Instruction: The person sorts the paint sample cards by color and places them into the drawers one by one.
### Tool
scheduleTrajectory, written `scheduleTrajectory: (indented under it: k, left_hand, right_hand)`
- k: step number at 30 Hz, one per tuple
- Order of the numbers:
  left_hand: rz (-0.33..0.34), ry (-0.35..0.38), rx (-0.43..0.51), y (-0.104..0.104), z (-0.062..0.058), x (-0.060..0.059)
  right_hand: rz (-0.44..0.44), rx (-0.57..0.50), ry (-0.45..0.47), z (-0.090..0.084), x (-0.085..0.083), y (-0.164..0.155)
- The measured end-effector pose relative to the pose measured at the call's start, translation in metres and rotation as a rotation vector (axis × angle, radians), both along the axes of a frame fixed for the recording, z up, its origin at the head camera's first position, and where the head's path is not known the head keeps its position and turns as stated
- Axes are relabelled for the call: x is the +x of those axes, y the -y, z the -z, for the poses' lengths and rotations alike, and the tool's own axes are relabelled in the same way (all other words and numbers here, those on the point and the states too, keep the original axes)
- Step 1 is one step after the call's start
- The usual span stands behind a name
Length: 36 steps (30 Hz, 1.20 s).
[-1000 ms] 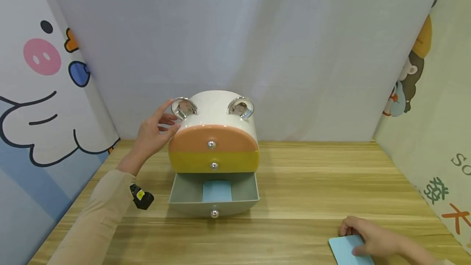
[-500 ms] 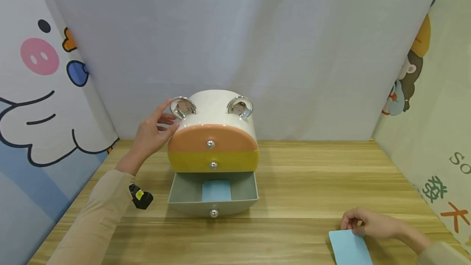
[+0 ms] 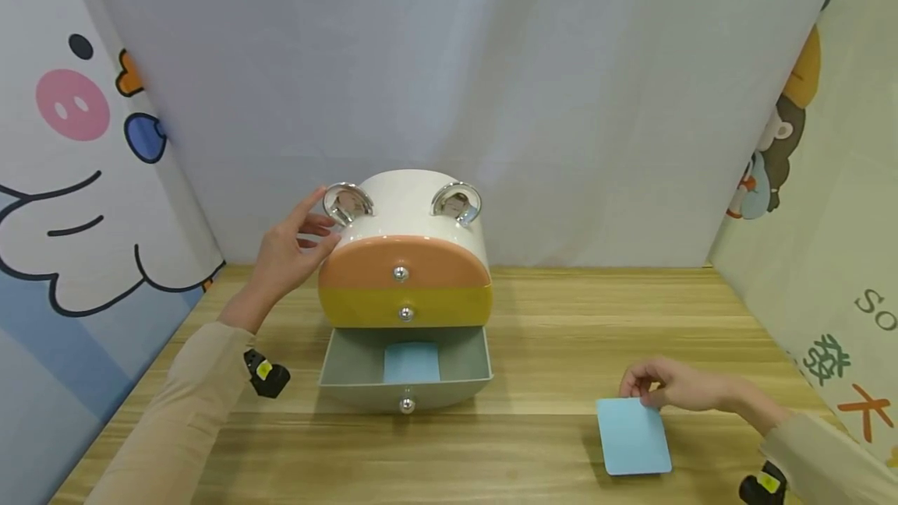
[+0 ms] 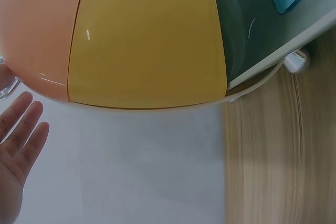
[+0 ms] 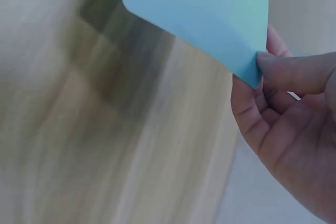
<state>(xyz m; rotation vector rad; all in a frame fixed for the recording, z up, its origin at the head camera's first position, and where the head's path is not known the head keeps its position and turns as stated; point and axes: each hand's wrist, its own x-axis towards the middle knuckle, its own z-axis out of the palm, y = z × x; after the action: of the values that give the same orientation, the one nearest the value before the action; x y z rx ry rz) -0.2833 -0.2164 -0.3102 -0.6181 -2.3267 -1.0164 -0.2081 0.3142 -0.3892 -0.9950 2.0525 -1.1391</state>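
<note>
- Blue card, rounded at the corners, is pinched at one edge by the right hand, thumb on top and fingers curled beneath, above the wooden table near its front right corner; the right wrist view shows the card lifted clear of the wood.
- Left hand rests with fingers straight and slightly spread against the left side of the white drawer cabinet, just beside its left chrome ear-shaped ring; it grips nothing.
- Cabinet stands at the middle of the table towards the back edge, with a second chrome ring on the right.
- Its orange top drawer and yellow middle drawer are closed; each has a small silver knob.
- Its grey bottom drawer is pulled out, and a second blue card lies flat inside it.
- Cartoon panels stand at both sides; the right one bears a readable "SO" and a green character I cannot read for certain.
</note>
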Motion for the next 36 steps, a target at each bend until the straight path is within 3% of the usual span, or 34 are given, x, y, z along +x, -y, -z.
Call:
scheduleTrajectory:
  k: [13,20,30,36]
  left_hand:
    - [-0.007,0.025,-0.006,0.001,0.000,0.000]
    - [-0.004,0.027,-0.007,0.000,-0.002,0.001]
    - [-0.008,0.023,-0.014,0.000,-0.001,0.001]
    - [-0.005,0.020,-0.011,0.000,-0.001,0.001]
  right_hand:
    - [0.056,0.115,-0.164,-0.054,-0.026,0.050]
    - [0.102,0.108,-0.227,-0.076,-0.040,0.086]
    - [0.198,0.071,-0.294,-0.086,-0.047,0.136]
    - [0.263,0.037,-0.367,-0.081,-0.044,0.160]
